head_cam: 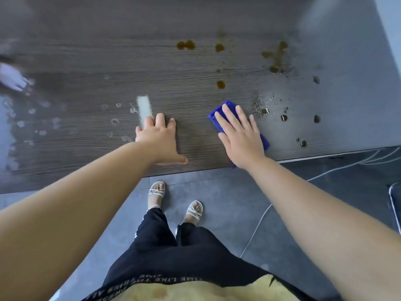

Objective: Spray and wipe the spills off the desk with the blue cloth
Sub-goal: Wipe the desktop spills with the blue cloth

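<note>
Many brn spills [275,55] on wood-grain desk [86,61]; grey tile flr [217,192].

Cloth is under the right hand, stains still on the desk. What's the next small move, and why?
Probably slide the right hand and blue cloth rightward onto the wet speckled patch beside it. The hand lies flat on the cloth, that patch looks already sprayed, and it is the nearest brown stain. The left hand braces flat on the desk.
</note>
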